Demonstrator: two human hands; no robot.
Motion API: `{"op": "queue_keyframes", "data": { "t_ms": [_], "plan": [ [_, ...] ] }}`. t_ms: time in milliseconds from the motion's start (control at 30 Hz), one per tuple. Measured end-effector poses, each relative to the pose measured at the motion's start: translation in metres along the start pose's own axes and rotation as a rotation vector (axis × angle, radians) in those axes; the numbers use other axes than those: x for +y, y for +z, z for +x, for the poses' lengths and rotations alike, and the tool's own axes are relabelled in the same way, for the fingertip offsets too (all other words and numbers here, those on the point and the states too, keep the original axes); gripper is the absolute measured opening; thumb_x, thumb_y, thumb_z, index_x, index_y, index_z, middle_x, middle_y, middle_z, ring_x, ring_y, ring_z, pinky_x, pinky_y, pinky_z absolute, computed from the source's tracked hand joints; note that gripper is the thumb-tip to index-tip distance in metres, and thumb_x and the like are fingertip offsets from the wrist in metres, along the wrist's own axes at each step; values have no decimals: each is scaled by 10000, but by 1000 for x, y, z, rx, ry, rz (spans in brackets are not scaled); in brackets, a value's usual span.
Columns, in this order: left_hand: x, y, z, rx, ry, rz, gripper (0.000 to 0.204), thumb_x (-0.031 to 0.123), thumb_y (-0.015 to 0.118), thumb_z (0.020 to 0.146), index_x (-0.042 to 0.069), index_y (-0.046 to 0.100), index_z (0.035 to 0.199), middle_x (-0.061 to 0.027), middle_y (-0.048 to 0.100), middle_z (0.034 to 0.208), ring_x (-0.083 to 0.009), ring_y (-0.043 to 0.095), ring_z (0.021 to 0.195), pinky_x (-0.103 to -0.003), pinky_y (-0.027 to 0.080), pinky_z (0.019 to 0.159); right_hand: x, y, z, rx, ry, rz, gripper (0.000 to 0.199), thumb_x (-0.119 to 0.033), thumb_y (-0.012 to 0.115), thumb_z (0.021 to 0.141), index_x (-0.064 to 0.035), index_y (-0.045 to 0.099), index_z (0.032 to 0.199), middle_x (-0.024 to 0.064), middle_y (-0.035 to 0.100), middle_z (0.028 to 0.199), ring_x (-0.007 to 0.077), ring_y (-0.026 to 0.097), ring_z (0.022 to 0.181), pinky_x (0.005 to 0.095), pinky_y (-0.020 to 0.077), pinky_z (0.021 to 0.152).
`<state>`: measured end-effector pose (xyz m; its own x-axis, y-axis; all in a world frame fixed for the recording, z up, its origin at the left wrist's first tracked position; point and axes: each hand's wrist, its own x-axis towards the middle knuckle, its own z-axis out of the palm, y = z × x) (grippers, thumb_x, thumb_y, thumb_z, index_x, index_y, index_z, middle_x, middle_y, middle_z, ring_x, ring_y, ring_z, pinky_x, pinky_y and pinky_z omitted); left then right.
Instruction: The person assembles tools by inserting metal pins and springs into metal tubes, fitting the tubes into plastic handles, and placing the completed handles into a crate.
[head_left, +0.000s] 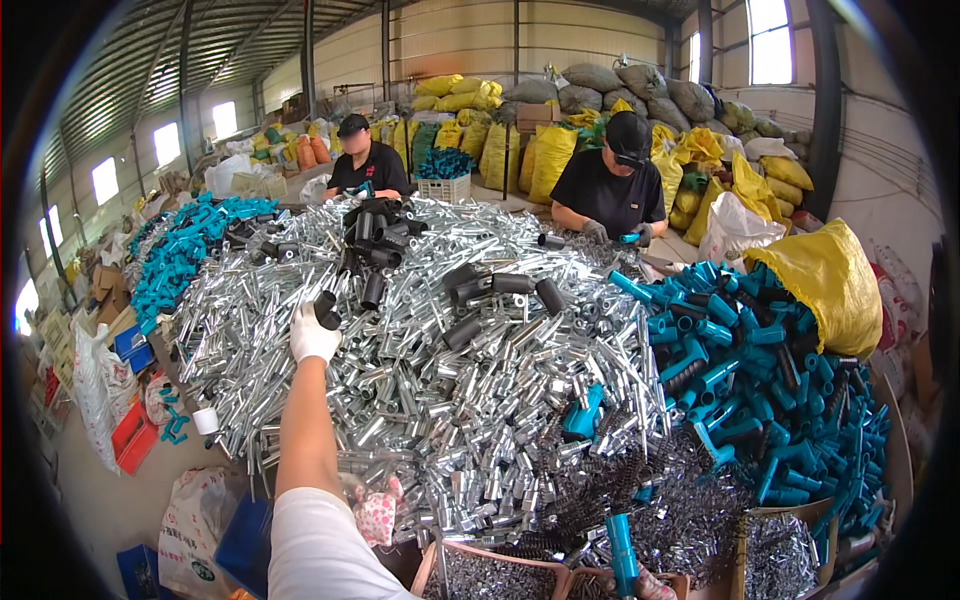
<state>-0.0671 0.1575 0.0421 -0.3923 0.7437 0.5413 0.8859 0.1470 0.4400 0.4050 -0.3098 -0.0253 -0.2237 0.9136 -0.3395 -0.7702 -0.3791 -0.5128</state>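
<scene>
my gloved left hand (pixel 313 335) reaches far over a heap of metal tubes (pixel 450 400), fingers closed around a black sleeve (pixel 326 308). it looks light, stiff, smooth; best gripped mid-barrel. my right hand (pixel 655 585) holds a teal handle (pixel 622 553) upright by its base.

2 co-workers (pixel 365 160), 1 yellow sack (pixel 830 285), 1 crate (pixel 445 187)

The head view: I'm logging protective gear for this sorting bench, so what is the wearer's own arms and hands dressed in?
The left hand wears a plain white knit glove ending at the wrist; the forearm above it is bare, with a short white sleeve at the upper arm. The right hand barely shows at the lower edge, in a light glove with a pinkish tint; its arm is out of view.
</scene>
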Motion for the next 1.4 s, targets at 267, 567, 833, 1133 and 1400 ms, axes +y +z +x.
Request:
{"op": "queue_keyframes", "data": {
  "t_ms": [267, 567, 833, 1133, 1400],
  "plan": [
    [-2, 2, -1, 3, 23, 13, 668, 167, 754, 603, 40, 484, 1200, -193, 531, 1209, -369, 523, 1138, -408, 442, 1002, -2, 20, -2, 165, -55, -50, 457, -286, 701, 842, -55, 506, 1184, 53, 583, 836, 125, 538, 528, 228, 451, 407],
    [-5, 4, 0, 17, 35, 14, 670, 169, 754, 607, 40, 486, 1207, -202, 545, 1186, -389, 537, 1109, -424, 446, 991, -4, 27, 1, 159, -53, -49, 467, -323, 714, 826, -45, 505, 1138, 41, 554, 738, 125, 522, 499, 229, 434, 407],
    [-1, 5, 3, 17, 14, 0, 667, 171, 761, 596, 26, 496, 1190, -199, 546, 1181, -375, 532, 1118, -415, 439, 1000, -2, 17, 0, 97, -58, -79, 480, -331, 707, 827, -39, 495, 1143, 41, 546, 714, 124, 501, 480, 225, 427, 408],
    [-13, 12, 1, 142, 144, -32, 435, 150, 693, 656, 10, 538, 1037, -223, 574, 1073, -394, 549, 1056, -450, 454, 951, 2, 13, 1, 145, -55, 40, 506, -259, 656, 877, -119, 459, 1321, 80, 604, 987, 153, 542, 557, 238, 438, 415],
    [-20, 23, 7, 167, 159, -23, 456, 111, 700, 654, 5, 527, 1062, -221, 564, 1100, -400, 548, 1057, -447, 452, 957, 1, 9, -1, 190, -29, 59, 531, -221, 667, 869, -127, 441, 1340, 88, 601, 1020, 161, 563, 584, 240, 444, 418]
  ]
}}
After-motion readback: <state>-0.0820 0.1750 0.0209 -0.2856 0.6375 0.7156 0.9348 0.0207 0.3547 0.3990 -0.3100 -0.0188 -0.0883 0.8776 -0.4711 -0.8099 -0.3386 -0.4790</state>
